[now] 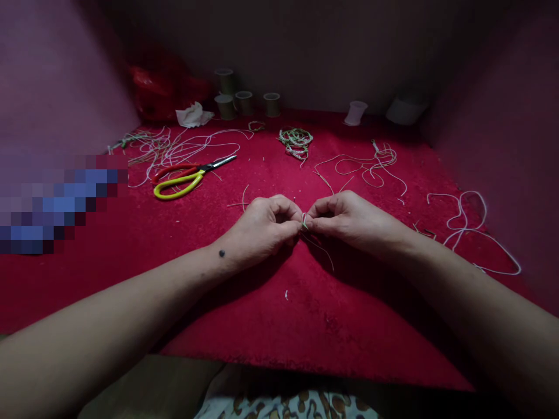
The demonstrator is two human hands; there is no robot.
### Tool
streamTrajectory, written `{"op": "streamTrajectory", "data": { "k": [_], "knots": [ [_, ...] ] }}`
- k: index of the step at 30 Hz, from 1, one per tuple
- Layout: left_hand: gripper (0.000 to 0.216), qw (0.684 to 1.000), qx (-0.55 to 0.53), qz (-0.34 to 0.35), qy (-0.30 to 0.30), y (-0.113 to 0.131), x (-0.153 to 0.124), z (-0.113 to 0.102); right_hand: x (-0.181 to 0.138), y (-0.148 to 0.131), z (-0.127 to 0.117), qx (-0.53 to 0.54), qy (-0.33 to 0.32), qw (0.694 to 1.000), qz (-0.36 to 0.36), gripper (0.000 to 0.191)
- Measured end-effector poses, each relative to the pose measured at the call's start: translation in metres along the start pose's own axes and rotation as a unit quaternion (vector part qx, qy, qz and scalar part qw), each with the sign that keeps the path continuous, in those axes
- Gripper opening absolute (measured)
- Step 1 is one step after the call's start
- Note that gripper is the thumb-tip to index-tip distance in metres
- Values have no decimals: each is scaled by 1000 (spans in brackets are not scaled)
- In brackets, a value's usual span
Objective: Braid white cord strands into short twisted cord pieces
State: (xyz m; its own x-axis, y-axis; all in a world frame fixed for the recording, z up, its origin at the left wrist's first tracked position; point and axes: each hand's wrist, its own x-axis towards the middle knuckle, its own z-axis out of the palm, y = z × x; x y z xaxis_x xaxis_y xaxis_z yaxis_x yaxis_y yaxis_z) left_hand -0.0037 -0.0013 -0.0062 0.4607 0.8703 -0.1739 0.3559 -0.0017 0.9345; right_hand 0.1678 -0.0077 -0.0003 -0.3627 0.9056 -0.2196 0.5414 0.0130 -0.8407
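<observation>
So both hands are over the middle of the red desk [262,326], fingertips almost meeting. The left hand [259,230] has thumb and finger pinched tight on a small bit of green and white cord [304,224], and the right hand [353,218] is pinching the same bit just beside it. That cord sits right between the two sets of fingertips, with a thin tail [324,250] dangling toward the near edge; can't really make out the knotting, too tiny. Scissors [203,169] with one red and one yellow handle lie on the left half, blades pointing to the far right corner. Behind them there's a messy tangle of string [174,148] toward the far left corner, plus a crumpled tissue [194,115] and a red plastic bag [152,90]. A few spools [271,106] stand along the far edge, one stacked on another, and a paler spool [356,113] is farther right. A green and white braided bundle [296,139] lies near the middle of that edge, and a loopy white string [463,230] sprawls by the right edge.
</observation>
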Motion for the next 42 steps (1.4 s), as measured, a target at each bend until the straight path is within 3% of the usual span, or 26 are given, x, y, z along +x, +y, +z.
{"op": "streamTrajectory", "data": {
  "k": [9,16,20,31,42],
  "knots": [
    [4,1000,12,-3,1,1,0,-1,-3,-1,4,-12,-1,1000,-17,12],
    [3,1000,20,5,-5,1,1,-1,-3,2,11,-130,56,988,-65,8],
    [2,1000,23,4,-4,0,0,-1,-4,-1,10,-175,57,978,-95,4],
    [3,999,49,-2,6,1,0,0,-6,1,9,-190,74,973,-108,13],
    [8,985,155,75,32,-7,2,2,-7,4,6,-177,75,973,-126,19]
  ]
}}
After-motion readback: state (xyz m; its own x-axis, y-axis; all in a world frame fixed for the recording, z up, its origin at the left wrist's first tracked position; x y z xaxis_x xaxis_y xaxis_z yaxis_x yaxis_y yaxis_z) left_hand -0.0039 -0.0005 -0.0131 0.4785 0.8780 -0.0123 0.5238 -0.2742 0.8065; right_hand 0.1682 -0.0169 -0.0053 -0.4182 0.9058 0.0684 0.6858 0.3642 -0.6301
